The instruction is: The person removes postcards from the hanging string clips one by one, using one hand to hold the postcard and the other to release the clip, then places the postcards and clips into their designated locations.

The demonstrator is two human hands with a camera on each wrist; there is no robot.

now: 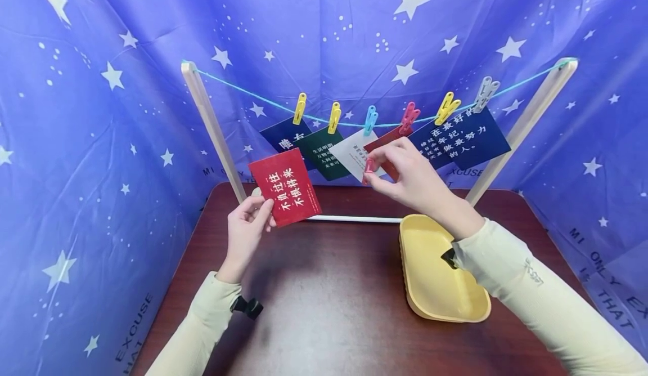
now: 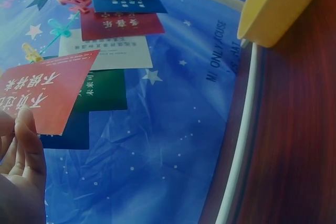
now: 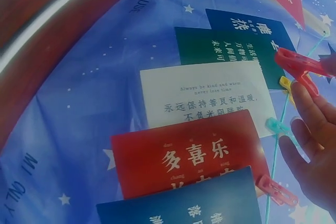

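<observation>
My left hand (image 1: 248, 221) pinches a red card (image 1: 285, 187) with white writing by its lower left corner, in front of the line's left part. Between thumb and fingers, my right hand (image 1: 412, 176) holds a red clothespin (image 3: 300, 66), raised before the hanging cards. A turquoise string (image 1: 243, 90) sags between two wooden posts. Clipped along it hang a blue card (image 1: 275, 134), a green card (image 1: 324, 156), a white card (image 1: 349, 153), a red card (image 3: 189, 156) and darker blue cards (image 1: 481, 139) at the right. Yellow, blue, red and grey clothespins grip them.
A yellow tray (image 1: 440, 286) stands on the dark red-brown table (image 1: 324, 291), under my right forearm. Wooden posts (image 1: 212, 128) rise at both sides, joined low down by a white bar (image 1: 359, 219). Purple-blue cloth (image 1: 324, 27) with stars hangs behind and at both sides.
</observation>
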